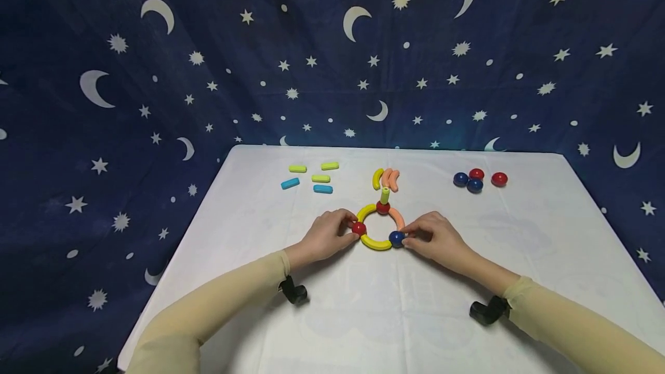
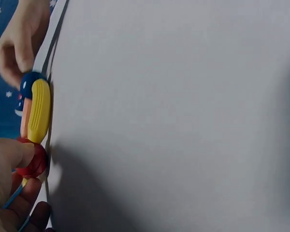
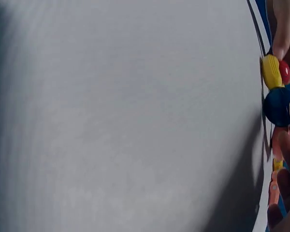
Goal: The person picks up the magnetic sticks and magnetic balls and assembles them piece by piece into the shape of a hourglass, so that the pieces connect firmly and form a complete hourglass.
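A ring of curved rods and balls lies between the two hands. My left hand (image 1: 327, 235) pinches the red ball (image 1: 359, 228) at the ring's left, thumb and fingers on its sides. On the right, a blue ball (image 1: 396, 239) is pinched by my right hand (image 1: 439, 239). A curved yellow rod (image 1: 375, 245) joins these two balls along the near side. Another yellow rod (image 1: 365, 210) and a peach rod (image 1: 398, 218) run up to a second red ball (image 1: 383, 209) at the far side. From that ball a short yellow-green stick (image 1: 384, 195) points away.
Behind the ring lie a loose yellow curved rod (image 1: 377, 179) and two peach ones (image 1: 394, 181). Several straight sticks, yellow-green (image 1: 320, 178) and blue (image 1: 322, 189), are at back left. Blue balls (image 1: 460, 179) and red balls (image 1: 499, 179) sit at back right on the white tablecloth (image 1: 353, 316).
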Demonstrator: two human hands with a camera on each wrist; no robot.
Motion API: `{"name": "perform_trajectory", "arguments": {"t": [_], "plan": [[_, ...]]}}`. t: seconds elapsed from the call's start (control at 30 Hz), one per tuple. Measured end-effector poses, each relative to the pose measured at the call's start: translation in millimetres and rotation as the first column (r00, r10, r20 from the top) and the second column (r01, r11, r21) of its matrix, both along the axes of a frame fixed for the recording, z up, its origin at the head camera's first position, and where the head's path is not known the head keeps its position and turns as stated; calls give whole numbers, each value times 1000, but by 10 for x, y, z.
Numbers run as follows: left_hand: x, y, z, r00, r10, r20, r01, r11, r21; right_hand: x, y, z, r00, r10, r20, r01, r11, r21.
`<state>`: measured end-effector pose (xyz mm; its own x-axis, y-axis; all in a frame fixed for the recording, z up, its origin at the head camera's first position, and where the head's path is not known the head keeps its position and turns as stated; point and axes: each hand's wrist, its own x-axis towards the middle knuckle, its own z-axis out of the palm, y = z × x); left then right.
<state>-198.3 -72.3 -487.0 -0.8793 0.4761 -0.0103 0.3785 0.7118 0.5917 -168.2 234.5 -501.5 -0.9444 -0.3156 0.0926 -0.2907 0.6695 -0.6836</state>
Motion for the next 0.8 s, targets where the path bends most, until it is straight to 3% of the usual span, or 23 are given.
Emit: {"name": "perform_trajectory", "arguments": {"t": [0.23,0.37,0.47,0.53,0.63,0.7,0.8], "plan": [[-194,-2,-9,998,24,52,-27,998,56,101,-124,18,993,107,-45,-105,993,52],[-305,23,-19,997,35,72,-41,996,76,182,-212,22,986,164,-37,-160,983,91],[-368,47,-21,995,30,92,-39,995,96,222,-234,23,978,209,-15,-208,976,63],[-400,61,-15,995,21,101,-32,994,109,221,-211,32,984,177,8,-177,984,14],[-433,74,-3,994,13,113,-27,992,121,157,-116,43,999,28,40,-26,999,-48],[-448,79,5,992,13,127,-29,991,127,78,-28,41,996,-80,50,83,994,-65],[-471,106,7,990,7,142,-25,991,130,-49,100,32,989,-138,54,142,988,-64]]}}
